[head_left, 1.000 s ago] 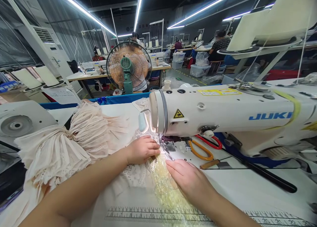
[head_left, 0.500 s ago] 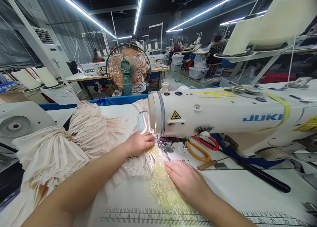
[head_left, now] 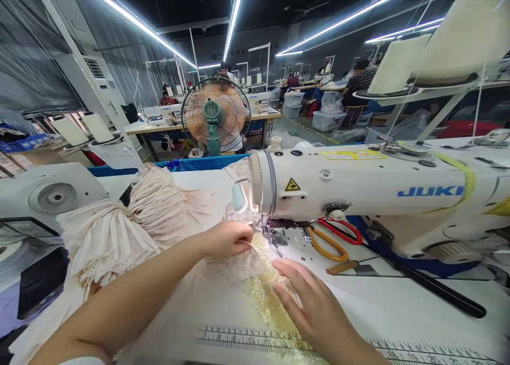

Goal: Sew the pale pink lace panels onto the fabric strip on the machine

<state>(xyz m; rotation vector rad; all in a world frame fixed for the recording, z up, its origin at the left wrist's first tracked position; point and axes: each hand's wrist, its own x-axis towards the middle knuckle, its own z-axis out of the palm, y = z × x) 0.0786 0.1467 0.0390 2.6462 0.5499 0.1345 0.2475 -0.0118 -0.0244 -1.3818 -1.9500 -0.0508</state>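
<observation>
My left hand is closed in a pinch just in front of the sewing machine's needle area, on an edge of pale lace fabric. Part of that cloth lies under the wrist and passes back toward the machine head. A shiny, crinkled yellow strip, seemingly filmed with clear plastic, runs from the needle area down toward me. Over its right edge hovers my right hand, thumb and fingers apart, with nothing gripped. The white sewing machine reaches in from the right; its needle is too small to make out.
Bundled cream ruffled strips lie at left. Orange-handled and red-handled scissors, a wooden-handled tool and a black bar sit at right. A printed ruler crosses the front. Behind stands a fan.
My left hand has drawn back from the needle area, now pinching the lace edge. My right hand's fingers have lifted and spread off the yellow strip. The view has shifted left.
</observation>
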